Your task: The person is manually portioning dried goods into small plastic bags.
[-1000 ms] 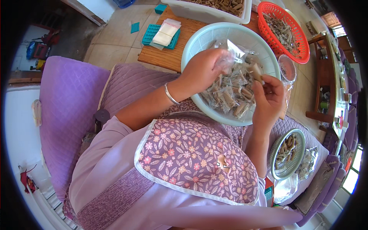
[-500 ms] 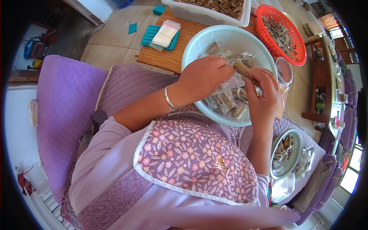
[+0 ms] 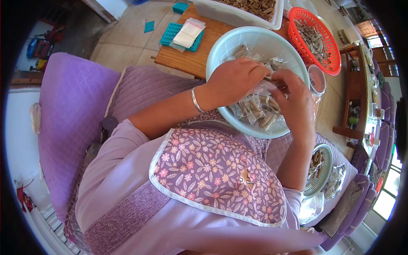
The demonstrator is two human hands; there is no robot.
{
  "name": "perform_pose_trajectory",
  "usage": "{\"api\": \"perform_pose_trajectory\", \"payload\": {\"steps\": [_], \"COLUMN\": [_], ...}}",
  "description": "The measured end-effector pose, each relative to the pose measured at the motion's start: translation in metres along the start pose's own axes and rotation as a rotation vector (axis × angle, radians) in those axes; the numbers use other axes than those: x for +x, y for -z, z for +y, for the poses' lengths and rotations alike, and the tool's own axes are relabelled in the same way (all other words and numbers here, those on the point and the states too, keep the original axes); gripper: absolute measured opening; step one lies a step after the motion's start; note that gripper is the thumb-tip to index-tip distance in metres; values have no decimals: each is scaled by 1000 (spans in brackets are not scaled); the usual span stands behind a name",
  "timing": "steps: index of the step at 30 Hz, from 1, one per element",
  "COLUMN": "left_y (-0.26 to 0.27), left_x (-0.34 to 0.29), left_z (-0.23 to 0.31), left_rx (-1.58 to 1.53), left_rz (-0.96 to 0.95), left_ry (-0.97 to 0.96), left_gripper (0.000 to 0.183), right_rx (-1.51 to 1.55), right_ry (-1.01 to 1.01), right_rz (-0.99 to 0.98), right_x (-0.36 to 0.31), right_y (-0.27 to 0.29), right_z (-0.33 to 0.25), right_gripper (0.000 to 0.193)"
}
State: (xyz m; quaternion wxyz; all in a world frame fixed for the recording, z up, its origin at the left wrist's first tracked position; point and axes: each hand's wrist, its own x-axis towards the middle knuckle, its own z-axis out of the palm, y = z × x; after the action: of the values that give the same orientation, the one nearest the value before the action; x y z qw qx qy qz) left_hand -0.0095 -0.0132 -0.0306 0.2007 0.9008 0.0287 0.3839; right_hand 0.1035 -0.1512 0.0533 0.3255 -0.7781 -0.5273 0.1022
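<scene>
Over the pale blue plastic basin [image 3: 215, 46], both hands meet with closed fingers at a small clear plastic bag [image 3: 264, 86]. My left hand [image 3: 238, 81], a silver bangle on its wrist, grips the bag from the left. From the right, my right hand [image 3: 294, 100] pinches it with thumb and fingers. Only a sliver of a brown, dried bundle [image 3: 268, 79] shows between the hands; the fingers hide the rest. Below them, inside the basin, lie several clear packets [image 3: 255, 108] with similar brown pieces in them.
A wooden table [image 3: 178, 59] bears a teal ridged tray [image 3: 170, 35] topped by a stack of clear bags [image 3: 189, 33]. Behind the basin stand a white tub [image 3: 238, 12] of brown pieces and a red basket [image 3: 338, 59]. A small green basket [image 3: 327, 170] sits at my right.
The brown bundle, plainly visible between my hands before, is now mostly hidden by fingers and plastic. My right hand has turned, its fingers curling nearer the left. The view has shifted slightly.
</scene>
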Motion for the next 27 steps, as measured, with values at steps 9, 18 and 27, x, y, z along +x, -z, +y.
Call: {"api": "perform_pose_trajectory", "payload": {"steps": [9, 18, 27], "left_y": [4, 9, -4], "left_x": [7, 7, 5], "left_z": [3, 1, 5], "left_rx": [-139, -543, -766], "left_rz": [-146, -219, -231], "left_ry": [142, 450, 431], "left_gripper": [45, 47, 53], "right_rx": [-39, 238, 770], "right_ry": [161, 39, -312], "right_rz": [118, 131, 142], "right_x": [-1, -8, -10], "right_y": [-19, -25, -31], "right_z": [25, 40, 49], "right_gripper": [15, 14, 18]}}
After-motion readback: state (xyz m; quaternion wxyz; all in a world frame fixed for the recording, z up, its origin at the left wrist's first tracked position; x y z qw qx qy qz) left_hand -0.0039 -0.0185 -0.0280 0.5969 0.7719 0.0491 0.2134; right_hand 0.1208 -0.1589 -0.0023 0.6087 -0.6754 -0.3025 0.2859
